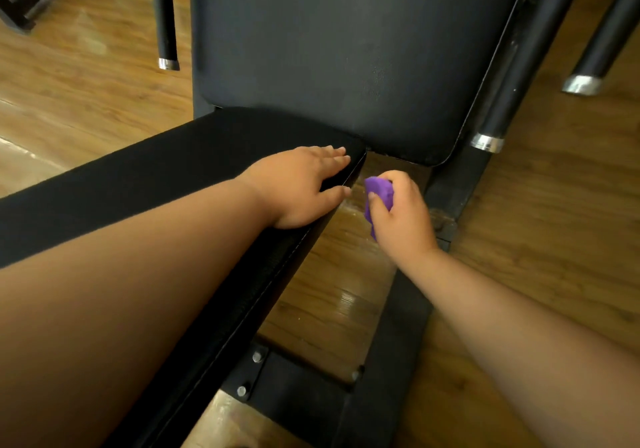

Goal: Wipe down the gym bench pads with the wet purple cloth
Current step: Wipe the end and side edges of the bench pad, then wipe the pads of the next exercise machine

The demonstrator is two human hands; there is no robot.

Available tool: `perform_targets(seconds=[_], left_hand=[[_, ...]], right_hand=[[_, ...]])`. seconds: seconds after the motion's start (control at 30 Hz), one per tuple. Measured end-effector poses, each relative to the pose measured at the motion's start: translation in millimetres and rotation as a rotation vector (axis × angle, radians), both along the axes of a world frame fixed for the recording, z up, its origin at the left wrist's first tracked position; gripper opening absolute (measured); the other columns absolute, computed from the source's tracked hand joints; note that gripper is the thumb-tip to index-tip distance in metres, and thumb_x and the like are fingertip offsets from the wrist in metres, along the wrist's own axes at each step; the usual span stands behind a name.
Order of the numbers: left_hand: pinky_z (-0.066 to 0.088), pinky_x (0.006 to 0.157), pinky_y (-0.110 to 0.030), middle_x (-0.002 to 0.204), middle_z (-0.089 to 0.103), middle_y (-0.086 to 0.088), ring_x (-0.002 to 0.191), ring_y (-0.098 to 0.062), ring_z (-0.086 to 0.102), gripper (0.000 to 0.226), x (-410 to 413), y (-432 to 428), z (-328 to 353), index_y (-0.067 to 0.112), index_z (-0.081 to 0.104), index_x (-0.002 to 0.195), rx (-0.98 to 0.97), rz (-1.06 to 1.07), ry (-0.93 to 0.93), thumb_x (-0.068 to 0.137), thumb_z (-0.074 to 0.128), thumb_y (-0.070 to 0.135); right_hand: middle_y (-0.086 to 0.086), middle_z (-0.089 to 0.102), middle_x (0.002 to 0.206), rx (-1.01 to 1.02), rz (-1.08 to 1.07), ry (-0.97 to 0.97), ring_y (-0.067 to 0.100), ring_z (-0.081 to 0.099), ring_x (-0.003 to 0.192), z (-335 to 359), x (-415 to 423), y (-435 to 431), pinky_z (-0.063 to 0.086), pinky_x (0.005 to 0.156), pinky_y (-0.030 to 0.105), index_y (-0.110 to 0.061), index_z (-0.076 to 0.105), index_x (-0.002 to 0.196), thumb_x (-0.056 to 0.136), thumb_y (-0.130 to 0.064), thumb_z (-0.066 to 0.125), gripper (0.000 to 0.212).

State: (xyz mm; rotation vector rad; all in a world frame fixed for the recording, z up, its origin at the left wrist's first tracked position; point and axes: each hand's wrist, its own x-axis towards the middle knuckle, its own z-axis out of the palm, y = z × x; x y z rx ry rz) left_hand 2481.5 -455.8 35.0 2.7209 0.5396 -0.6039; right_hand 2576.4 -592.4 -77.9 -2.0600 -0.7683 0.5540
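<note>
In the head view, your left hand (301,184) rests flat on the far corner of the seat pad (138,177). Its fingers are straight and close together, the thumb is spread along the side edge, and it holds nothing. Your right hand (403,219) is curled round the bunched purple cloth (379,193), with the thumb pinching it against the fingers. The cloth sits just beside the seat pad's side edge, above the wood floor (554,240); I cannot tell whether it touches the pad. The back pad (329,49) stands beyond, its lower edge close to the seat pad's corner. The step in hand looks like wiping the seat pad's side and corner seam. Spread the cloth flat against the side face rather than using it as a wad, and draw it along the stitched edge in one long pass. Let the left hand steady the pad from above, clear of the cloth's path. Mind the black frame (388,337) below, so the wet cloth picks up no floor grit. No bucket, basin or other container shows here, so nothing can be said of contents.
</note>
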Motion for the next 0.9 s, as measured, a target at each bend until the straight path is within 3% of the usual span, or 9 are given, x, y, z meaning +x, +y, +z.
perform_targets(seconds=[0.07,0.23,0.3,0.4,0.7,0.9], left_hand=[[0.017,0.117,-0.029,0.16,0.021,0.006,0.147,-0.01,0.015,0.057,-4,-4,7,0.023,0.024,0.153,0.084,-0.005,-0.068,0.101,0.035,0.044],[0.012,0.119,-0.032,0.16,0.021,0.0,0.149,-0.016,0.011,0.059,-18,-33,43,0.018,0.024,0.153,0.146,-0.002,-0.008,0.101,0.033,0.045],[0.009,0.119,-0.031,0.161,0.018,0.0,0.149,-0.017,0.008,0.06,-30,-55,69,0.018,0.02,0.154,0.126,0.006,0.001,0.101,0.033,0.044],[0.005,0.119,-0.031,0.162,0.013,-0.002,0.15,-0.019,0.004,0.061,-45,-88,116,0.016,0.013,0.155,0.155,-0.045,-0.006,0.102,0.029,0.042],[-0.006,0.119,-0.035,0.163,-0.005,-0.007,0.149,-0.023,-0.009,0.064,-61,-168,271,0.011,-0.007,0.153,0.243,-0.063,-0.028,0.103,0.019,0.04],[-0.008,0.119,-0.035,0.163,-0.002,-0.009,0.15,-0.024,-0.006,0.064,-73,-223,348,0.009,-0.003,0.154,0.226,-0.09,-0.122,0.103,0.024,0.039]], right_hand=[[0.001,0.049,0.127,-0.093,0.078,-0.107,0.01,0.05,0.103,23,-2,-15,0.037,0.073,0.006,-0.018,0.049,0.13,0.098,-0.022,0.051,0.032],[0.01,0.057,0.131,-0.223,0.272,-0.344,0.028,0.054,0.119,91,-14,-52,0.044,0.096,0.035,-0.01,0.052,0.135,0.093,-0.01,0.057,0.043],[0.01,0.054,0.137,-0.264,0.32,-0.404,0.029,0.049,0.129,124,-20,-63,0.038,0.106,0.04,-0.01,0.051,0.137,0.091,-0.006,0.058,0.046],[0.006,0.043,0.149,-0.349,0.379,-0.419,0.022,0.033,0.142,176,-28,-80,0.025,0.115,0.037,-0.013,0.042,0.145,0.095,-0.007,0.052,0.051],[0.004,0.059,0.135,-0.266,0.338,-0.617,0.029,0.051,0.129,331,-46,-158,0.041,0.102,0.049,-0.013,0.06,0.129,0.069,0.003,0.075,0.064],[0.003,0.062,0.131,-0.291,0.301,-0.707,0.025,0.055,0.126,414,-66,-216,0.041,0.102,0.046,-0.012,0.061,0.127,0.069,-0.002,0.08,0.062]])
